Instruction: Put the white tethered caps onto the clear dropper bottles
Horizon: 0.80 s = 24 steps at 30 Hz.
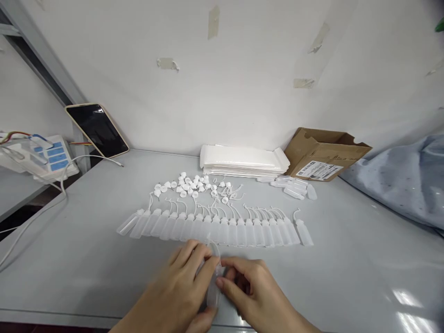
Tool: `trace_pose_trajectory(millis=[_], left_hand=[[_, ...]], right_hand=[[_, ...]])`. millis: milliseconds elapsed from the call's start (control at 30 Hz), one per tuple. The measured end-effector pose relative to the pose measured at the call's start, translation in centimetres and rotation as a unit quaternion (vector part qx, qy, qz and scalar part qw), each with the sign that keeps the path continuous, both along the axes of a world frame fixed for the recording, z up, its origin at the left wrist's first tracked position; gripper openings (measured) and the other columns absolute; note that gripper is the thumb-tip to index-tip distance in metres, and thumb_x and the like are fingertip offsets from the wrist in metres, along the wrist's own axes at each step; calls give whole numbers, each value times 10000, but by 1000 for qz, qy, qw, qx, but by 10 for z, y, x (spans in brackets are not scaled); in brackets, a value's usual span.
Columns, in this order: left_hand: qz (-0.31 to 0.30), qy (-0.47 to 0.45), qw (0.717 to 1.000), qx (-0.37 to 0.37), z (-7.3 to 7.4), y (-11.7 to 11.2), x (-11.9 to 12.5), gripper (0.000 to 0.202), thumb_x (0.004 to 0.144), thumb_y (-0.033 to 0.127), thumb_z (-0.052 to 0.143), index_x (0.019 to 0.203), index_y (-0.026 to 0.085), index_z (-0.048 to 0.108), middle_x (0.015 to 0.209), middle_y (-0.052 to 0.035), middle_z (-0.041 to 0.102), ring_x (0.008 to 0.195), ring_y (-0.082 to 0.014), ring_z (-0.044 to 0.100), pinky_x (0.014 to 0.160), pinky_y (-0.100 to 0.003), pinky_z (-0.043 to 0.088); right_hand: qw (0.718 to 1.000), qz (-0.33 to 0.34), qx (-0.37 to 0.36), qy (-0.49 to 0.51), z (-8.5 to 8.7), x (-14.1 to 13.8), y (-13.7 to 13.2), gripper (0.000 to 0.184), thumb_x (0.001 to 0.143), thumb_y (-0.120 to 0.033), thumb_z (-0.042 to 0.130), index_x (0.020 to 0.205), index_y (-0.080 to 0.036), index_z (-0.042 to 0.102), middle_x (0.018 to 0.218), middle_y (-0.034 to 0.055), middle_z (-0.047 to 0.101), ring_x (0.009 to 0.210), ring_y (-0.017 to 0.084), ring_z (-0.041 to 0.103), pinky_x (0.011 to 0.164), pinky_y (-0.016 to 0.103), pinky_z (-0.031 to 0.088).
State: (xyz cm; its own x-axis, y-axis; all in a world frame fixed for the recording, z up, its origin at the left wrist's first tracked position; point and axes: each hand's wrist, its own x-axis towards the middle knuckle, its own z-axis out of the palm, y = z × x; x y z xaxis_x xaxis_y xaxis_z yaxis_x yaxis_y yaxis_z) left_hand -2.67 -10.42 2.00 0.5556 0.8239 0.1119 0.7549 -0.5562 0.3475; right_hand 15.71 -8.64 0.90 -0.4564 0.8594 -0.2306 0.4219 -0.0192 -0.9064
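Near the table's front edge, my left hand (185,282) is closed around a small translucent plastic bottle (213,293) with a thin white strap curving up from its neck. My right hand (251,286) meets the bottle from the right, thumb and index finger pinched at its upper part; whether they grip the strap or the neck I cannot tell. Just beyond my hands lies a row of similar bottles (208,230), most with straps pointing away from me. Behind the row is a loose pile of small white caps (190,185), with some loose straps (237,192) at its right.
At the wall lie a stack of white padded mailers (243,159), an open cardboard box (321,155) and several loose bottles (294,186). A phone (99,129) leans at the left, by a power strip (52,157) and white cable (64,185). Grey-blue fabric (398,173) hangs right.
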Motion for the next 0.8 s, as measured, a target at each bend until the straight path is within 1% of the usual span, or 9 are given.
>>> trace_pose_trajectory(millis=[67,167,267,367,467,533,600,700,800], left_hand=[[8,-8,1000,-2,-1,0,-2,402,686,117,622,1074,202,567,1033,-82,600,969,-284,519,810,-399,496],[19,-30,999,-9,-3,0,-2,374,708,119,612,1065,218,562,1018,-69,593,970,-274,517,805,-386,500],[32,-36,999,-21,-5,-2,-2,362,719,98,604,1058,215,558,1009,-65,585,965,-266,513,809,-384,500],[36,-33,998,-44,-8,-3,-6,419,712,106,644,1104,213,541,1036,-64,581,974,-265,507,829,-397,500],[31,-40,997,-61,-9,-3,-15,531,686,163,715,1173,233,515,1082,-58,585,1012,-271,514,848,-392,508],[42,-42,996,-61,-9,-2,-20,575,685,191,732,1210,229,503,1105,-61,590,1037,-276,523,857,-388,514],[51,-38,996,-67,-7,-1,-23,556,699,211,728,1213,223,517,1100,-61,603,1035,-278,541,852,-389,521],[58,-33,993,-97,-4,1,-22,460,708,217,715,1146,240,575,1070,-46,620,1008,-276,569,813,-380,534],[68,-36,990,-120,-2,1,-23,416,726,211,688,1126,261,586,1098,-39,615,1036,-276,569,790,-362,538]], right_hand=[[1000,-3,19,-11,-1,-2,-1,180,840,-225,562,937,-156,698,587,-33,543,513,98,477,497,209,367],[1000,-6,-14,-13,-1,-8,-3,215,821,-248,590,977,-140,691,611,-18,579,493,99,492,484,210,370],[999,-26,-32,-22,-3,-14,-4,214,804,-252,598,954,-127,687,589,-18,568,467,97,490,460,206,360],[998,-42,-19,-31,-4,-18,-4,225,799,-245,587,961,-123,687,575,-21,546,480,102,487,471,207,365],[999,-38,-8,-26,-5,-19,-5,238,807,-266,580,962,-115,679,600,-10,563,493,106,498,483,213,377],[999,-39,-4,-26,-6,-18,-6,250,813,-288,583,967,-111,671,609,-2,579,497,112,506,491,220,384],[999,-42,2,-28,-8,-17,-7,271,817,-310,592,987,-112,664,616,3,591,502,118,512,499,229,392],[999,-45,8,-25,-12,-17,-7,301,825,-336,595,1024,-119,656,628,7,599,519,129,523,516,240,405],[999,-52,4,-16,-14,-18,-7,314,835,-334,584,1051,-115,647,636,8,596,516,128,521,521,246,413]])
